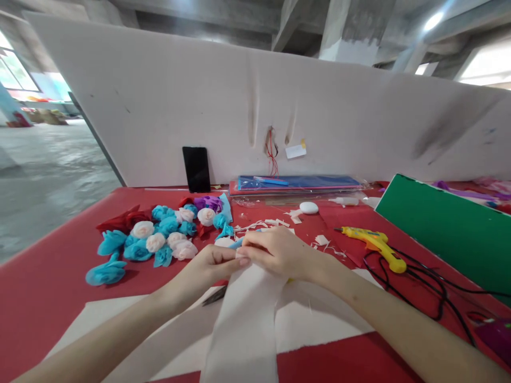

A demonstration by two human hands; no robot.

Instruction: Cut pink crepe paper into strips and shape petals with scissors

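Observation:
A long strip of white crepe-like paper hangs toward me from my fingers. My left hand is closed, pinching the strip's far end between thumb and fingers. Right beside it, my right hand is closed on the same end, fingertips touching those of the left. Larger pale paper sheets lie beneath the strip. A dark pointed blade tip shows by the strip's left edge, the rest of it covered. Just beyond my fingers a light blue piece is partly hidden.
Blue, white, red and purple paper flowers cluster on the left of the red table. A yellow glue gun with black cord lies right, near a green board. A phone leans on the white panel. Paper scraps lie mid-table.

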